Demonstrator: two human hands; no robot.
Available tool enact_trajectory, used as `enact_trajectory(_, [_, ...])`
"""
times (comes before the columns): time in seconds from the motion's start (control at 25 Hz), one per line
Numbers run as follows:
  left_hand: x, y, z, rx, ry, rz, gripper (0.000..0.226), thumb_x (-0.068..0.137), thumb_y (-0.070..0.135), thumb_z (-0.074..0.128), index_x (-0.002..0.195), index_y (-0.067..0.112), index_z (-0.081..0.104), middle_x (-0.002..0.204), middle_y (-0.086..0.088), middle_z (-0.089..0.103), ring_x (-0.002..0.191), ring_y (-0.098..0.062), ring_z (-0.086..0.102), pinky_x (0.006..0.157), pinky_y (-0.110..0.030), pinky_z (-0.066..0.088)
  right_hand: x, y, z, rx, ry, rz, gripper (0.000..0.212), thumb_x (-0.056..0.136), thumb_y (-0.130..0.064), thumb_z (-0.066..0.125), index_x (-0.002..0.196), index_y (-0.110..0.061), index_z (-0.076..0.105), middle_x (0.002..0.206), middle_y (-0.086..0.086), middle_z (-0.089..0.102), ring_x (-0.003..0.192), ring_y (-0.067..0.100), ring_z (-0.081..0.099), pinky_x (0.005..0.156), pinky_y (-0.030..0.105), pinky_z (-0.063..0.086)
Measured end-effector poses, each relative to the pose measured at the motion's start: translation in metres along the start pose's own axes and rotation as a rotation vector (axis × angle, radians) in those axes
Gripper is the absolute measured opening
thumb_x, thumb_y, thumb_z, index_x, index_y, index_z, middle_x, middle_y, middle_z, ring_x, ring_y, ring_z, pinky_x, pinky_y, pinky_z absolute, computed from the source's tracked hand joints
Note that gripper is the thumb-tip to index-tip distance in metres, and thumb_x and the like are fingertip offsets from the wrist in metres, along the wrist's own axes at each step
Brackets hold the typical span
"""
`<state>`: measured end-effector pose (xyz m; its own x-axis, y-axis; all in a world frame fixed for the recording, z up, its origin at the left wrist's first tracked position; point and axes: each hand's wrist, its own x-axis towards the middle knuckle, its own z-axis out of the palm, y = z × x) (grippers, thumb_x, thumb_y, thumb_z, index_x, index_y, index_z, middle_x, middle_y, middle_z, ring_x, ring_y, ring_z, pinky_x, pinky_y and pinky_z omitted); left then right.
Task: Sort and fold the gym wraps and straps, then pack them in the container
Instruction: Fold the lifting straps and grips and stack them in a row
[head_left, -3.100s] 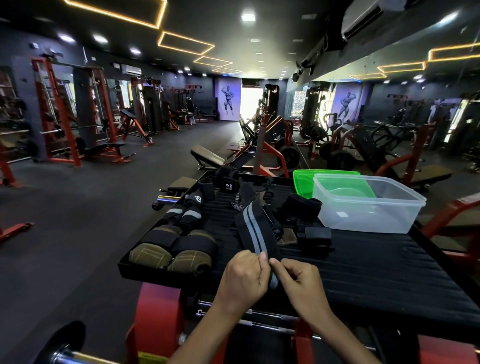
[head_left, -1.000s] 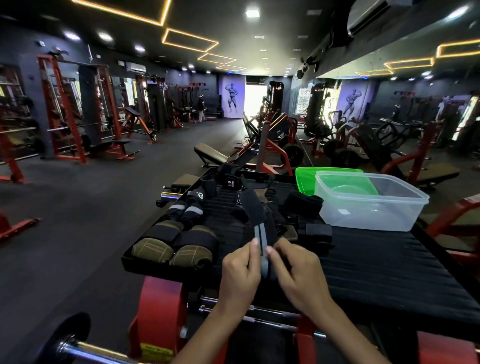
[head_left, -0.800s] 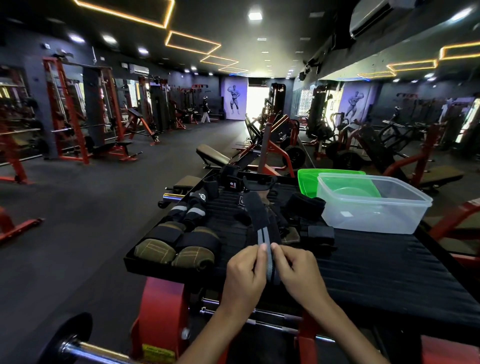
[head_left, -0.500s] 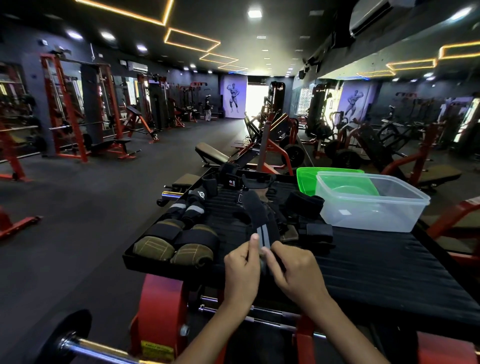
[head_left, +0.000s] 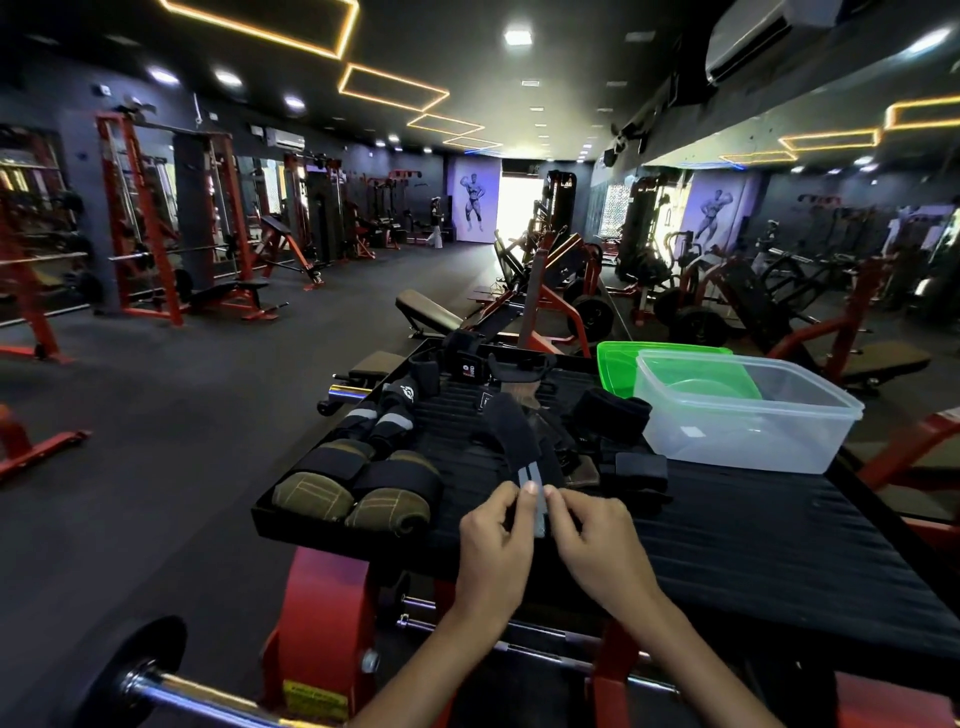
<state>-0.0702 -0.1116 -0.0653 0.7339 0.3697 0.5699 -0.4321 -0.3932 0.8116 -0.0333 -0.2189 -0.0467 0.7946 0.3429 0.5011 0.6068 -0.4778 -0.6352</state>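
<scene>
Black wrap (head_left: 514, 441) with grey stripes, pinched at its near end by both hands above the near edge of the black platform (head_left: 753, 540).

Left hand (head_left: 493, 540) and right hand (head_left: 597, 545) side by side, fingers curled, fingertips pinching the striped end of the wrap between them; rest of the wrap running away over the platform toward a heap of dark straps (head_left: 613, 441). To the left, two olive-and-black rolled wraps (head_left: 358, 493) lying side by side at the platform's near left corner, with two black wraps with grey bands (head_left: 384, 421) just behind. To the right, clear plastic container (head_left: 743, 415) standing open on the platform, with a green lid (head_left: 618, 364) just behind it. Below, red frame (head_left: 327, 623) and a barbell (head_left: 171, 691); gym machines beyond.
</scene>
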Motion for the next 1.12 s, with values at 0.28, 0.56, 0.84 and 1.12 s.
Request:
enact_trajectory(0.28, [0.009,-0.007,0.001,-0.032,0.036,-0.182,0.044,0.098,0.018,0.045,0.054,0.013,0.046,0.043,0.01,0.041,0.045,-0.003,0.04,0.051,-0.02,0.032,-0.011,0.001,-0.004,-0.232,0.018,-0.231,0.036,0.093,-0.039,0.047,0.063,-0.018,0.051,0.048,-0.007,0.046,0.043,0.008,0.041,0.044,0.022,0.03])
enact_trajectory(0.56, [-0.008,-0.008,-0.006,-0.018,0.01,0.105,0.037,0.093,0.036,0.043,0.067,0.011,0.052,0.056,-0.002,0.049,0.049,-0.008,0.042,0.049,-0.018,0.033,-0.002,-0.006,0.0,0.064,-0.02,0.026,0.045,0.093,-0.033,0.051,0.05,-0.023,0.048,0.038,-0.008,0.04,0.038,0.006,0.038,0.043,0.018,0.026])
enact_trajectory(0.84, [0.002,0.002,-0.001,-0.17,-0.015,-0.169,0.038,0.093,0.043,0.038,0.063,0.021,0.05,0.052,0.014,0.05,0.053,0.001,0.044,0.057,-0.017,0.037,-0.012,-0.004,0.001,0.001,0.234,-0.318,0.032,0.091,-0.036,0.047,0.068,-0.016,0.055,0.053,-0.006,0.049,0.047,0.006,0.046,0.047,0.027,0.038])
enact_trajectory(1.12, [-0.006,0.01,-0.003,-0.006,-0.061,-0.077,0.034,0.094,0.021,0.053,0.062,0.025,0.041,0.045,0.01,0.04,0.042,-0.005,0.034,0.044,-0.013,0.025,-0.009,0.011,0.001,0.127,0.262,-0.258,0.024,0.089,-0.033,0.048,0.08,-0.013,0.058,0.065,-0.007,0.058,0.056,0.008,0.054,0.053,0.026,0.043])
